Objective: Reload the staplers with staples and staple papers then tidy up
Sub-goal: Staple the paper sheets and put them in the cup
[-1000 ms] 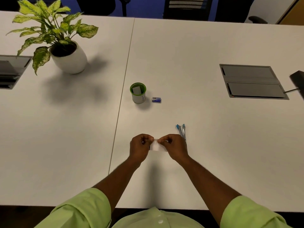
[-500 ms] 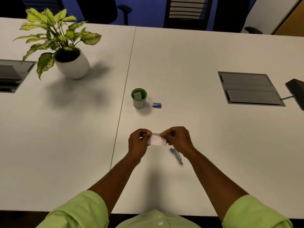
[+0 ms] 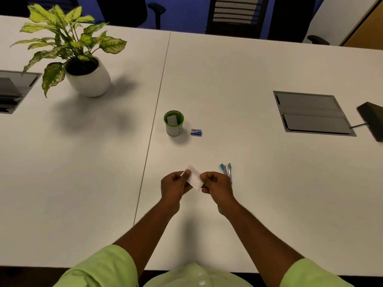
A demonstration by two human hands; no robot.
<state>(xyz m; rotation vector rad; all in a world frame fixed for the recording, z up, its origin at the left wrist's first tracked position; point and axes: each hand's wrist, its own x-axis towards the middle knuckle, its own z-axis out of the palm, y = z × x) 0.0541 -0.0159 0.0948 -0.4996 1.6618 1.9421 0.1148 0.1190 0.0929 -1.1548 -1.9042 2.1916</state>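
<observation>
A small white slip of paper [image 3: 193,177] is held between both hands above the white table [image 3: 259,183], tilted with its left end higher. My left hand [image 3: 175,186] pinches its upper left end and my right hand [image 3: 216,184] pinches its lower right end. Blue and silver staplers [image 3: 226,170] lie side by side on the table just right of my right hand. Farther back a green-rimmed white cup [image 3: 174,123] stands with a folded paper inside, and a small blue staple box [image 3: 196,132] lies just right of it.
A potted plant in a white pot [image 3: 88,77] stands at the back left. Grey cable hatches [image 3: 310,113] are set into the table at right and far left. A dark object [image 3: 372,121] sits at the right edge. Office chairs [image 3: 236,15] stand behind the table.
The paper has turned from level to slanted, left end up. The view shifted, so the staplers now appear beside my right hand instead of below it.
</observation>
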